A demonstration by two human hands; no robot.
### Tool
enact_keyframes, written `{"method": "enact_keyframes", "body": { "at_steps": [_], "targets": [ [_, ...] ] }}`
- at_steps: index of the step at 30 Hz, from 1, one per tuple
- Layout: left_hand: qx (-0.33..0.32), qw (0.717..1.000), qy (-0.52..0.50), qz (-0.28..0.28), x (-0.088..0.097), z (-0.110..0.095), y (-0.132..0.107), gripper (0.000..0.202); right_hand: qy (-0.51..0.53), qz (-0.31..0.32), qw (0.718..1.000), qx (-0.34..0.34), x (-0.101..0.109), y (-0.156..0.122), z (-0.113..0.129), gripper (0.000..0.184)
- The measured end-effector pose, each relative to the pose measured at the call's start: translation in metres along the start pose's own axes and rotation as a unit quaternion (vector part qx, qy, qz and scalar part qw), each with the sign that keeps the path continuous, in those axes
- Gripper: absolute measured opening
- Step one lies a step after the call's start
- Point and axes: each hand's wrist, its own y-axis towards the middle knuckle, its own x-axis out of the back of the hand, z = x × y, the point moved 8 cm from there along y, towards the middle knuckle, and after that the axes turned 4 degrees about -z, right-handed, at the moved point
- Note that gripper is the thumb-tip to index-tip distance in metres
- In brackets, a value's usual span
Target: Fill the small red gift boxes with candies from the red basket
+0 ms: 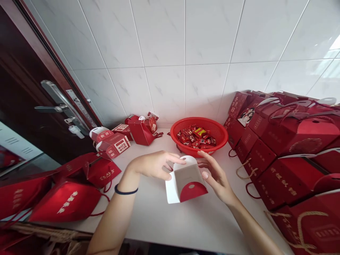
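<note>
A small red cardboard gift box, pale inside, is held just above the white counter with its flaps spread. One rounded red flap folds down toward me, and a white flap sticks out at the left. My left hand grips the upper left of the box, its index finger over the rounded back flap. On the opposite side my right hand has its thumb in front and its fingers behind, around the box's right side. Beyond both hands stands a red plastic basket of red-wrapped candies.
Stacked red gift boxes with rope handles fill the right side. Red bags lie at the left, and small boxes stand behind them. A tiled wall closes the back; a dark door with a handle is at left.
</note>
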Motion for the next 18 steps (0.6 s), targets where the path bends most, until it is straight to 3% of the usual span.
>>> {"method": "enact_keyframes", "body": {
  "at_steps": [3, 6, 9, 13, 18],
  "targets": [
    [-0.011, 1.000, 0.008, 0.027, -0.020, 0.012, 0.015, 0.071, -0.025, 0.027, 0.999, 0.004, 0.000, 0.003, 0.003, 0.047],
    [-0.004, 0.999, 0.019, 0.025, -0.027, 0.028, 0.028, 0.080, -0.068, 0.050, 0.996, -0.030, 0.004, 0.005, -0.008, 0.035],
    [-0.002, 1.000, 0.026, 0.013, -0.027, 0.040, 0.034, 0.083, -0.092, 0.006, 0.994, -0.063, 0.019, 0.005, -0.019, 0.029],
    [-0.014, 1.000, 0.017, 0.010, -0.027, 0.047, 0.037, 0.082, -0.116, -0.054, 0.987, -0.100, 0.037, 0.005, -0.026, 0.045],
    [-0.019, 1.000, -0.015, -0.007, -0.028, 0.049, 0.037, 0.083, -0.107, -0.038, 0.979, -0.166, 0.036, 0.002, -0.030, 0.045]
  ]
}}
